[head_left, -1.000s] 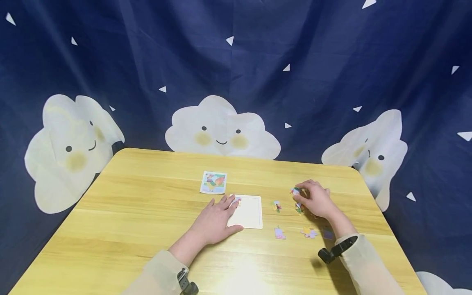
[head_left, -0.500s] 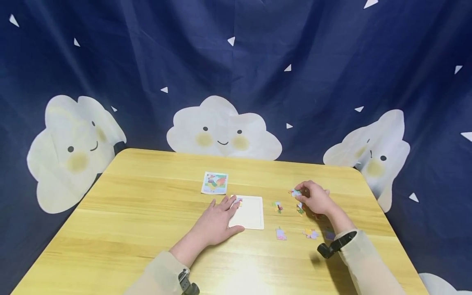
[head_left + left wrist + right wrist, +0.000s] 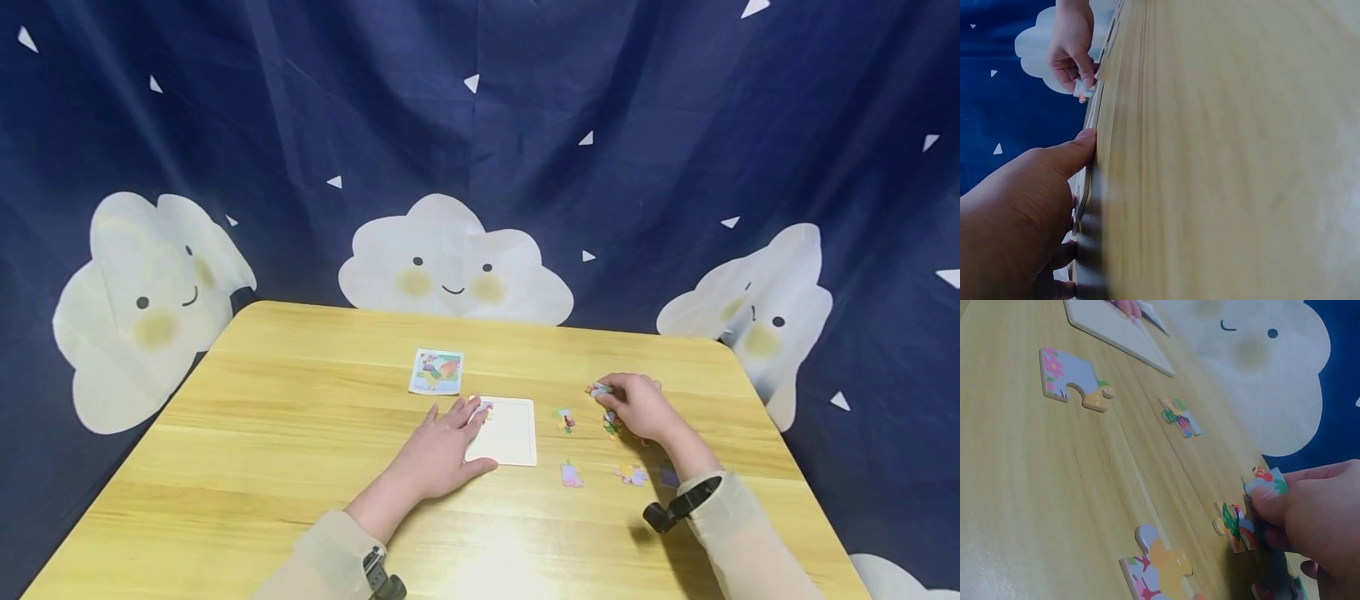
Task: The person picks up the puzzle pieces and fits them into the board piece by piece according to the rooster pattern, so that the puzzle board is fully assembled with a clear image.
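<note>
My right hand [image 3: 640, 407] pinches a jigsaw piece [image 3: 1269, 482] between thumb and fingers at the right of the table. Pale blue, green and red show on that piece, and it stands tilted. Close by lies another jigsaw piece [image 3: 1235, 526] with green and orange on it. My left hand [image 3: 438, 454] rests on the left side of a white puzzle board [image 3: 512, 437], fingers spread and thumb at its near edge. A piece [image 3: 486, 410] lies in the board's far left corner, partly hidden by the fingertips.
A square picture card [image 3: 437, 372] of a colourful bird lies behind the board. Between board and right hand is a loose piece [image 3: 564, 419]; nearer me are a lilac piece [image 3: 572, 475], a yellow and lilac piece [image 3: 632, 475] and a dark-looking piece [image 3: 669, 476] by the right wrist.
My right hand has shifted slightly, and the piece in its fingers has moved a little left and now appears more tilted. My left hand has stayed on the board.
</note>
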A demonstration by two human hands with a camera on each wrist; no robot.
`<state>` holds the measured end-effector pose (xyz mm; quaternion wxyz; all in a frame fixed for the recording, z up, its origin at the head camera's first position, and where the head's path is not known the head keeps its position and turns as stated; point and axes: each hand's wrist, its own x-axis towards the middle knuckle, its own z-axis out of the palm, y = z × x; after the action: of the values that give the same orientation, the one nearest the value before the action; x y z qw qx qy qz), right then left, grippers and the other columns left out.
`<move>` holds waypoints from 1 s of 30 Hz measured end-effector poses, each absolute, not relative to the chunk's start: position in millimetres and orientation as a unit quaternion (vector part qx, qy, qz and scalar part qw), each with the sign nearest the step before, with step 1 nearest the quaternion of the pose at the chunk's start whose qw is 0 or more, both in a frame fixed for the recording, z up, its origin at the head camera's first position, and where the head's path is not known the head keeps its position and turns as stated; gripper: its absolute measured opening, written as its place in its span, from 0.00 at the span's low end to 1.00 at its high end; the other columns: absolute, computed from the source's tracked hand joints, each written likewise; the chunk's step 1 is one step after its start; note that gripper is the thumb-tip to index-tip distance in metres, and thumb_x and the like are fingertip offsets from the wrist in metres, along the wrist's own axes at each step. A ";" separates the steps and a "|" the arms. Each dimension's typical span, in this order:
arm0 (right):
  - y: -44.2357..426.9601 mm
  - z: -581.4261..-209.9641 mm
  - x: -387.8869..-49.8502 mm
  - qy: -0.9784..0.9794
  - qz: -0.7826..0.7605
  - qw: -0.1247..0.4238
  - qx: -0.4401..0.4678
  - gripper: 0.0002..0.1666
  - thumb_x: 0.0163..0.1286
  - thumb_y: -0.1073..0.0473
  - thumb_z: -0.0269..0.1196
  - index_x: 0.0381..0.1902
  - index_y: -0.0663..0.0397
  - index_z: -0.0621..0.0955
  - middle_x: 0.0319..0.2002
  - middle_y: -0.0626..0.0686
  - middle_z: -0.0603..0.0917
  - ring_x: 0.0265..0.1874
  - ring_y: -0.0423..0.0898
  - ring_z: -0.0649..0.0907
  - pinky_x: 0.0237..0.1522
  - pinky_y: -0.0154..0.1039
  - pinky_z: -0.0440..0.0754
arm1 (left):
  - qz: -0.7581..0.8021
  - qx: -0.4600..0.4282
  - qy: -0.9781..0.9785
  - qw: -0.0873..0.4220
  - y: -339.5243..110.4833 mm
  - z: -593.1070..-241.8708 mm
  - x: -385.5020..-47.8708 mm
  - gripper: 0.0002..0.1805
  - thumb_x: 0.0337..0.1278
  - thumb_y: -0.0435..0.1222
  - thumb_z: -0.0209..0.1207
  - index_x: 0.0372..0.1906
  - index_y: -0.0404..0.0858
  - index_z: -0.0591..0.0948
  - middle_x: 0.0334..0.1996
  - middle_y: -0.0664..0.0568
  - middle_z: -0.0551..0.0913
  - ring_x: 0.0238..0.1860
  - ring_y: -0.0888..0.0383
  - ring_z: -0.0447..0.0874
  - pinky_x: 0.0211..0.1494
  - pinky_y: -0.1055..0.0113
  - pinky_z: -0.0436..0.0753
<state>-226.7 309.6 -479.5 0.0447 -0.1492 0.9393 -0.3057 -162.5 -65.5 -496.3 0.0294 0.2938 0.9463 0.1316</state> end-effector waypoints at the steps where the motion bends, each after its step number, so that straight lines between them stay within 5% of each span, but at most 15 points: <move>1: 309.5 -479.8 -226.3 0.938 -0.311 0.047 -0.148 0.13 0.81 0.61 0.62 0.58 0.58 0.85 0.19 0.45 0.81 0.18 0.45 0.80 0.67 0.69 0.61 | 0.132 0.295 0.946 0.029 -65.5 -496.2 -162.4 0.47 0.73 0.67 0.52 0.82 0.38 0.66 0.82 0.42 0.61 0.81 0.42 0.58 0.76 0.33 0.61; 4: 308.6 -481.2 -225.6 0.931 -0.333 0.051 -0.142 0.18 0.81 0.62 0.61 0.64 0.62 0.80 0.22 0.48 0.81 0.18 0.47 0.79 0.46 0.48 0.81 | 0.133 0.296 0.946 0.028 -65.5 -495.9 -162.4 0.47 0.73 0.67 0.52 0.82 0.38 0.66 0.81 0.42 0.62 0.81 0.42 0.58 0.76 0.32 0.62; 7: 308.5 -483.0 -225.5 0.924 -0.353 0.054 -0.133 0.18 0.81 0.64 0.62 0.64 0.64 0.78 0.25 0.51 0.81 0.19 0.48 0.79 0.22 0.39 0.75 | 0.134 0.295 0.946 0.028 -65.4 -496.1 -162.6 0.47 0.73 0.67 0.52 0.82 0.38 0.66 0.81 0.42 0.62 0.81 0.42 0.58 0.76 0.33 0.62; 19: 307.4 -478.3 -227.0 0.923 -0.351 0.075 -0.137 0.22 0.80 0.64 0.63 0.66 0.69 0.80 0.24 0.51 0.84 0.16 0.46 0.78 0.17 0.38 0.73 | 0.134 0.293 0.946 0.031 -65.0 -497.6 -162.2 0.47 0.73 0.67 0.52 0.82 0.39 0.65 0.82 0.43 0.61 0.81 0.42 0.57 0.77 0.32 0.60; 30: 305.6 -469.1 -225.0 0.934 -0.305 0.100 -0.157 0.27 0.77 0.66 0.65 0.70 0.71 0.76 0.32 0.48 0.87 0.21 0.45 0.80 0.23 0.42 0.77 | 0.133 0.295 0.946 0.032 -65.2 -494.3 -160.8 0.47 0.74 0.66 0.51 0.82 0.38 0.65 0.82 0.42 0.61 0.81 0.42 0.58 0.77 0.32 0.61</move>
<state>-225.0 305.6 -469.1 0.0995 -0.1567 0.9342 -0.3047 -160.8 -65.2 -494.3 0.0317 0.2954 0.9456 0.1325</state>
